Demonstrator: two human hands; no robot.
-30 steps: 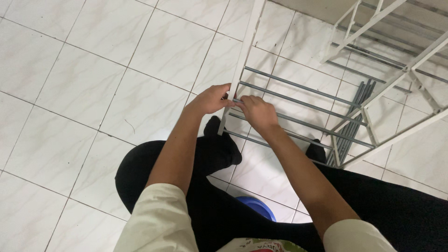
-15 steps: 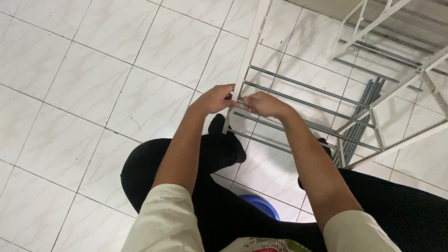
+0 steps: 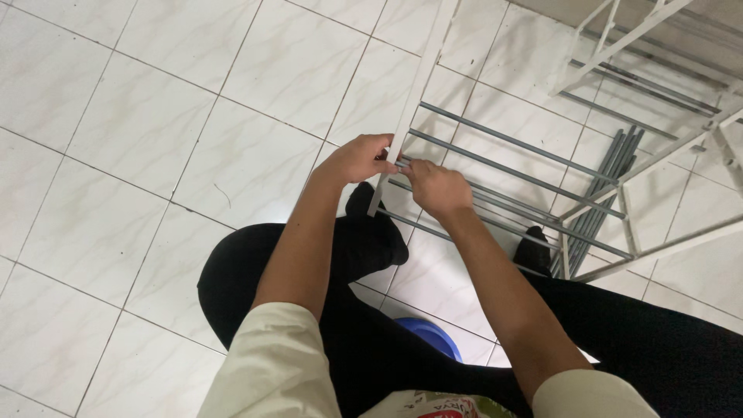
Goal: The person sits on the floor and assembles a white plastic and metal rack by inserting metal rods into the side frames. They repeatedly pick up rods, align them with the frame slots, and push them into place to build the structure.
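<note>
Hands meet at frame centre on white rack rail [image 3: 418, 85]. Left hand [image 3: 357, 159] curled shut round the rail's lower end; right hand [image 3: 437, 186], at its 4 o'clock, pinches a grey rod [image 3: 507, 172] end w/ closed fingers. Rod runs off toward 4 o'clock. Spare rods bundle [image 3: 607, 186] lies at 3 o'clock on tile floor [image 3: 139, 139].

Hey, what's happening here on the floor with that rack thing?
A seated person is working on a white metal rack frame with grey rods on a white tiled floor. The left hand grips the white upright, and the right hand pinches a grey rod's end against it. A bundle of loose rods lies nearby.
</note>
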